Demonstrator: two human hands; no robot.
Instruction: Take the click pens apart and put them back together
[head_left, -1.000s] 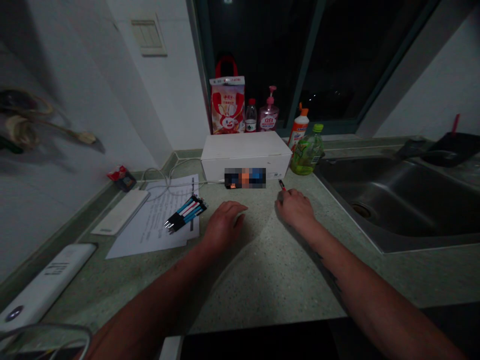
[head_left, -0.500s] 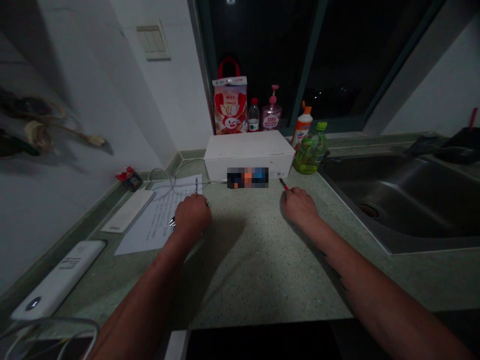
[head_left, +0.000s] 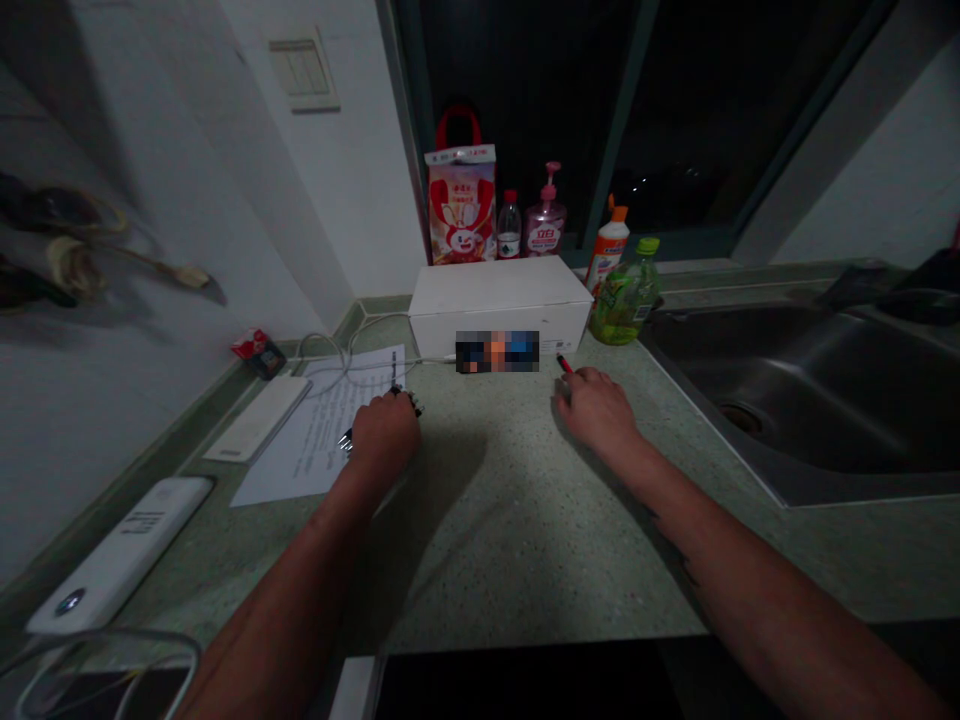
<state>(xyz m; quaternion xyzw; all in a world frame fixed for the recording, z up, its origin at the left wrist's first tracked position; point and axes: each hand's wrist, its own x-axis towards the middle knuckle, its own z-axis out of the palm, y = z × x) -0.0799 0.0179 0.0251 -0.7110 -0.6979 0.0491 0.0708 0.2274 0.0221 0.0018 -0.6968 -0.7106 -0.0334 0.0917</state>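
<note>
My left hand is closed around what looks like a bunch of pens. Their shiny ends stick out to its left and dark tips show beyond the fingers; the middles are hidden. It rests at the right edge of a printed sheet of paper. Farther right, my right hand lies low over the counter with its fingers curled on a red pen. Only the pen's dark-tipped end shows, pointing toward a white box. A phone-like device, its screen blurred out, leans against the box front.
A white power bank and a white device lie along the left wall, with cables near them. A green bottle stands right of the box, before a metal sink. A bag and bottles stand behind.
The view has shifted slightly. More dark pen tips show beyond my left hand. My right hand has moved slightly left, with the red pen still at its fingers.
</note>
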